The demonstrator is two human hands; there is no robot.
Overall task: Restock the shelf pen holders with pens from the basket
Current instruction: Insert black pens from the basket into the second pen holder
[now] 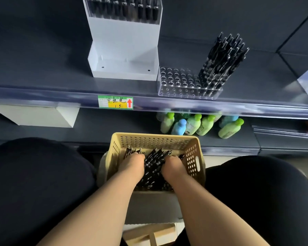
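Note:
A yellow perforated basket (pixel 155 137) stands between my knees, below the shelf, and holds a pile of black pens (pixel 154 162). My left hand (pixel 132 166) and my right hand (pixel 174 167) are both down in the basket, fingers curled into the pile and gripping pens; the fingertips are hidden. On the shelf above, a clear pen holder (pixel 176 82) has many empty holes on its left and a bunch of black pens (pixel 220 63) standing on its right. To its left stands a white tiered holder (pixel 124 50), its upper tier full of black pens (pixel 124 9) and its lower tier empty.
A green and yellow price label (pixel 115 102) is on the shelf's front rail. Green and blue bottles (pixel 203 125) stand on the lower shelf behind the basket, a white box (pixel 43 116) to the left. My dark-clad knees flank the basket. A wooden piece (pixel 149 233) lies below.

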